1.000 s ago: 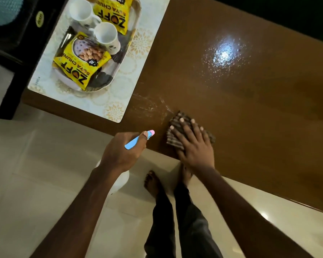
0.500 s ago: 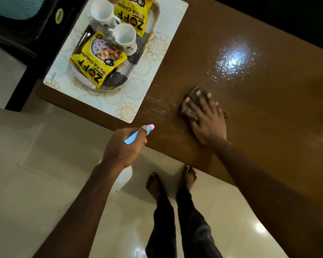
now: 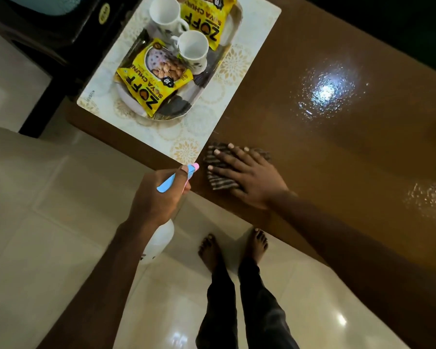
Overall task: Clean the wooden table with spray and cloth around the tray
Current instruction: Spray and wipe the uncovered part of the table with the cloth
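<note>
floor (image 3: 48, 210): glossy cream tiles, kinda dim overall | glare (image 3: 341, 321): ceiling light bouncing off tiles, lower right | black furniture (image 3: 61, 39): top left, teal patch (image 3: 43, 3) above it

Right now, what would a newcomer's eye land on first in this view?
The yellow snack packets and two white mugs on the tray, at the left end of the table, stand out most. Next comes the right hand pressed flat on a striped cloth at the near edge, by the corner of the mat, with the left hand gripping a spray bottle beside it. A wet glare shines farther right.
</note>
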